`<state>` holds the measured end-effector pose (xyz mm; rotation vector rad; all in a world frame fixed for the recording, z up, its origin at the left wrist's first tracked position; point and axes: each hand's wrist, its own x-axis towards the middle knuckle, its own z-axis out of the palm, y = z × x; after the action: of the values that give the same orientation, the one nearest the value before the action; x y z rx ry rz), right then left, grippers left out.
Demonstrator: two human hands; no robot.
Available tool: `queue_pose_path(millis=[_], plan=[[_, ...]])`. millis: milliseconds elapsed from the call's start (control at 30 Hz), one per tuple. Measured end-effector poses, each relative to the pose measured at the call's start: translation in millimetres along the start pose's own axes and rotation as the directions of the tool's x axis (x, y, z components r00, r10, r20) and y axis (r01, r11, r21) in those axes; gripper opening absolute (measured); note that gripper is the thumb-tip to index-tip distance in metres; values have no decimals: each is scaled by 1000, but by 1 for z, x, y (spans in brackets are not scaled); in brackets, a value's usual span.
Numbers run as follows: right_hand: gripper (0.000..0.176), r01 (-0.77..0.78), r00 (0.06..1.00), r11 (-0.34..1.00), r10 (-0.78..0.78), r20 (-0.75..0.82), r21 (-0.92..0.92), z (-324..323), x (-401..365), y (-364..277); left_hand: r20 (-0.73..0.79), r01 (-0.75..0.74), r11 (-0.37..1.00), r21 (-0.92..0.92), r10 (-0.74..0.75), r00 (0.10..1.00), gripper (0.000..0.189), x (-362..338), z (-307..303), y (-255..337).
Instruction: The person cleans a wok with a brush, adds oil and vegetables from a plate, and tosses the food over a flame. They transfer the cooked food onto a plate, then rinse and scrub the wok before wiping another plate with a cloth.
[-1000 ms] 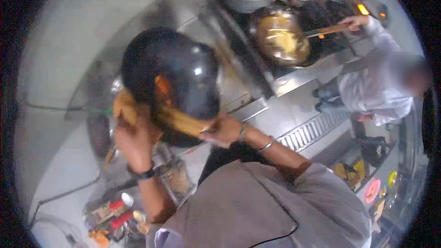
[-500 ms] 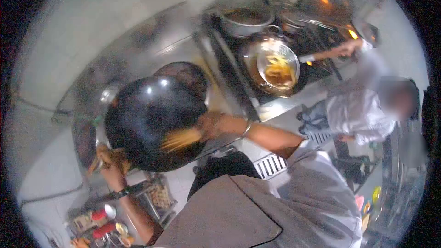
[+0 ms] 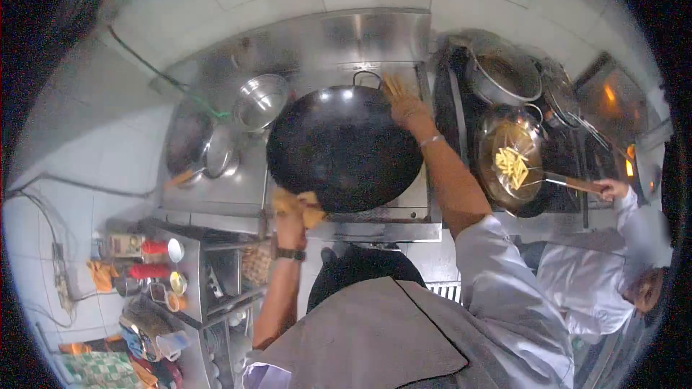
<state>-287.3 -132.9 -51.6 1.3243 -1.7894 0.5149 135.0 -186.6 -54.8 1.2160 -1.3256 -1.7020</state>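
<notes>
A big black wok (image 3: 342,150) sits on the steel stove top (image 3: 241,191) in front of me, with a loop handle (image 3: 366,76) on its far rim. At its near-left edge, my left hand (image 3: 289,227) is closed around a folded orange-yellow cloth (image 3: 310,209), which touches the rim. My right hand (image 3: 413,114) grips a bamboo wok brush (image 3: 394,88) at the far-right rim, its tan strands pointing away from me beside the loop handle.
Left of the wok are a steel bowl (image 3: 261,103) and a wooden-handled pan (image 3: 218,151). To the right, a co-worker's hand (image 3: 613,189) holds a strainer (image 3: 537,175) with pale fries over a pan (image 3: 497,194). Seasoning containers (image 3: 175,248) stand at lower left.
The wok has gone from tilted up to lying lower on the stove. My right hand has swept the brush from its near side to the far-right rim. The view has turned.
</notes>
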Motion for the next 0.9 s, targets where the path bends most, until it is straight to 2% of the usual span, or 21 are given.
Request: queue_pose_path(millis=[33, 67, 133, 200, 233, 267, 300, 333, 367, 433, 467, 500, 533, 567, 600, 667, 700, 733, 800, 867, 900], plan=[[45, -347, 854, 937, 306, 421, 22, -30, 15, -25, -12, -4, 1000, 2, 4, 1000, 22, -8, 18, 6], [43, -624, 461, 774, 475, 750, -107, -58, 27, -49, 13, 43, 996, -77, -43, 999, 22, -19, 38, 21], [39, -533, 453, 846, 266, 851, 19, -85, 31, -81, 32, 94, 983, -158, -90, 995, 23, -24, 58, 20], [35, -261, 314, 917, -215, 925, 302, -128, 43, -86, -67, 3, 990, -143, -13, 998, 25, -18, 71, 11], [33, -322, 367, 780, -420, 830, 537, -112, 21, -76, -59, -102, 980, -170, 93, 994, 26, -24, 77, 15], [33, -315, 370, 779, -425, 826, 542, -86, 8, -61, -64, -108, 979, -173, 98, 993, 26, -22, 78, 11], [34, -308, 380, 918, -124, 917, 252, -52, 0, -43, -86, -40, 987, -153, 27, 996, 24, -20, 75, 1], [36, -303, 397, 950, 191, 898, -68, -28, -3, -31, -108, 24, 990, -137, -39, 993, 22, -16, 74, -7], [36, -303, 400, 951, 187, 897, -64, -15, -7, -26, -111, 21, 990, -137, -36, 993, 22, -13, 71, -14], [36, -649, 446, 744, 544, 711, -161, 1, -5, -23, -77, -64, 969, 239, 85, 993, 20, -8, 65, -21], [36, -646, 450, 748, 536, 715, -154, -2, -3, -31, -86, -62, 969, 239, 85, 993, 20, -11, 67, -18], [33, -418, 494, 908, 207, 845, 23, -15, -4, -45, -38, -40, 996, 80, 43, 998, 20, -20, 74, -13], [31, -173, 446, 954, -147, 883, 246, -29, -5, -55, 13, -13, 996, -84, 15, 1000, 19, -26, 80, -6], [26, -158, 426, 892, -326, 844, 424, -46, -3, -60, 105, 13, 990, -142, 2, 994, 23, -29, 82, -4], [26, -147, 424, 887, -343, 838, 437, -40, 1, -58, 87, 10, 989, -148, 3, 996, 23, -37, 87, 10], [24, -212, 492, 977, 124, 862, -19, -14, 7, -53, 136, 148, 988, 40, -152, 979, 31, -55, 96, 45], [24, -205, 474, 967, 231, 849, -148, 3, 5, -62, 227, 230, 971, 59, -237, 945, 37, -36, 85, 9], [24, -198, 475, 971, 213, 854, -132, -1, 7, -74, 210, 233, 971, 54, -239, 948, 37, -29, 75, -13], [27, 12, 207, 996, -87, 974, 86, -34, 21, -101, 219, -48, 897, 439, -55, 974, 37, -23, 63, -41], [32, -218, 293, 854, -405, 866, 472, -87, 40, -135, 300, 11, 902, 431, -154, 942, 34, -31, 33, -44], [40, -460, 347, 751, -340, 874, 474, -107, 50, -146, 328, 28, 928, 371, -159, 931, 32, -42, 20, -35]])
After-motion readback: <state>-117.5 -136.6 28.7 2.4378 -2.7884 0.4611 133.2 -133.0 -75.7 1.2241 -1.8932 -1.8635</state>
